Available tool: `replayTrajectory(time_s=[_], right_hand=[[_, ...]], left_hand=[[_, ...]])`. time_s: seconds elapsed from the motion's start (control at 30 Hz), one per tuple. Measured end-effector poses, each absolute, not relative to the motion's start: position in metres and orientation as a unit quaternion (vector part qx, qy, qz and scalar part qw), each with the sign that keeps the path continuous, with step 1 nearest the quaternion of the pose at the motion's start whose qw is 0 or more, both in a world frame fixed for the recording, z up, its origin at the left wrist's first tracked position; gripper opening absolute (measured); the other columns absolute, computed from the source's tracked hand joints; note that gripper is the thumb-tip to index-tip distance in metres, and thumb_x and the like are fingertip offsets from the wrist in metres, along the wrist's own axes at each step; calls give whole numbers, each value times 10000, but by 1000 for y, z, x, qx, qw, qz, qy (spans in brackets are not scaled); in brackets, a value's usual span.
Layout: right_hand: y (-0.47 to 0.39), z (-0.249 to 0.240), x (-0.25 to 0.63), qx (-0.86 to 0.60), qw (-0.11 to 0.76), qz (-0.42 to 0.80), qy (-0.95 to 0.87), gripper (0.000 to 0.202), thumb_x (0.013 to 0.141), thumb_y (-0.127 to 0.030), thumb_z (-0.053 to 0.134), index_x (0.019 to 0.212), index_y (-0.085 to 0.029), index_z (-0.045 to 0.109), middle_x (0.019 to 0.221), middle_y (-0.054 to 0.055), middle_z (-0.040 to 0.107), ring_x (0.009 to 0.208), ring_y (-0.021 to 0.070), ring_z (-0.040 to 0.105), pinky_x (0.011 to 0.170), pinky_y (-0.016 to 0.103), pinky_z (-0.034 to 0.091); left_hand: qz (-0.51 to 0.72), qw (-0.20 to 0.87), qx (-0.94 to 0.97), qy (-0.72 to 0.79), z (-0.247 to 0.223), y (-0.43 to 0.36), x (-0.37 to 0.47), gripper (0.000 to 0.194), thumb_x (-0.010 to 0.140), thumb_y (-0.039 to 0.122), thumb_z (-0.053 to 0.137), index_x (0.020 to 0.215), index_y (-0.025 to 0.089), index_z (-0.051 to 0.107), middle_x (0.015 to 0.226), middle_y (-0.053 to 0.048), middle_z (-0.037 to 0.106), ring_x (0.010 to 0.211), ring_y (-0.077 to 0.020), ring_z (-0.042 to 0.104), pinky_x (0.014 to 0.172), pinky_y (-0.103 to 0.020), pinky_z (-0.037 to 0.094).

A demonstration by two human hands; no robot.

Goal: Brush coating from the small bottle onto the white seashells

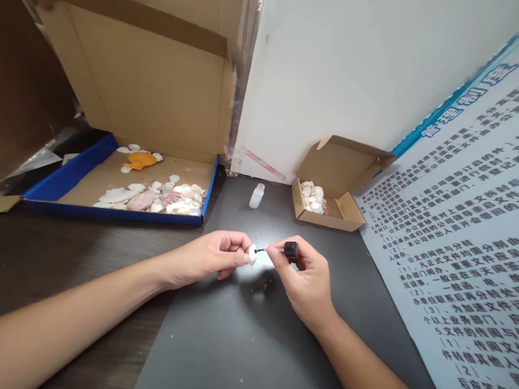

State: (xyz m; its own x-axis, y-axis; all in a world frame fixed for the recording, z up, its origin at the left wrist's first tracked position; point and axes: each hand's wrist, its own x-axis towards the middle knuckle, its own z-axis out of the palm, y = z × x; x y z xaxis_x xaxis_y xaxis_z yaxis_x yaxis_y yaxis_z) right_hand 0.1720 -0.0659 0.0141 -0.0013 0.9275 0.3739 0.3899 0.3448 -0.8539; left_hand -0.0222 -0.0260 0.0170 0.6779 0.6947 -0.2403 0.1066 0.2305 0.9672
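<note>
Between its thumb and fingers, my left hand (213, 256) pinches a small white shell (252, 254) above the dark table. My right hand (307, 278) is closed on a small brush with a black cap (290, 249). The brush's dark tip points left and meets the face of the shell. An uncapped, whitish translucent bottle (256, 196) stands upright on the table beyond both hands.
At the back left, an open blue-edged box (151, 216) holds many shells and an orange piece (141, 161). A smaller open cardboard box (335, 222) with white shells stands at the back right. A printed board (474, 233) rises along the right side.
</note>
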Motion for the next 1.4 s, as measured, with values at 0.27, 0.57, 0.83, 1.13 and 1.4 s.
replayTrajectory(time_s=[0.27,0.57,0.83,1.13,1.4], right_hand=[[-67,15,171,-497,479,280,-667,158,842,-267,653,707,-186,650,596,-25,564,533,106,472,489,204,405],[-67,14,173,-480,497,326,-646,128,832,-280,663,741,-190,655,615,-24,586,538,105,478,496,204,398],[-60,11,174,-522,486,340,-612,135,823,-292,668,747,-183,645,602,-26,556,530,105,488,505,217,404],[-61,12,172,-498,454,441,-593,162,798,-334,681,756,-180,654,558,-34,549,500,108,499,489,224,406],[-60,11,172,-524,454,391,-605,140,813,-318,666,797,-180,656,620,-16,598,543,115,532,530,232,407]], left_hand=[[214,706,586,335,16,-26,-23,243,842,399,631,852,172,546,561,82,439,518,-73,355,532,-231,220],[228,712,575,330,15,-26,-23,183,842,333,626,839,171,541,571,77,447,524,-74,364,535,-235,226],[225,712,573,337,13,-26,-23,167,850,324,594,832,180,512,517,82,429,511,-82,346,534,-235,230],[246,734,546,321,4,-24,-23,124,808,276,583,801,175,510,610,63,408,530,-78,365,530,-222,294],[249,740,532,328,4,-25,-22,108,792,265,575,774,177,516,609,55,413,517,-77,362,516,-218,284]])
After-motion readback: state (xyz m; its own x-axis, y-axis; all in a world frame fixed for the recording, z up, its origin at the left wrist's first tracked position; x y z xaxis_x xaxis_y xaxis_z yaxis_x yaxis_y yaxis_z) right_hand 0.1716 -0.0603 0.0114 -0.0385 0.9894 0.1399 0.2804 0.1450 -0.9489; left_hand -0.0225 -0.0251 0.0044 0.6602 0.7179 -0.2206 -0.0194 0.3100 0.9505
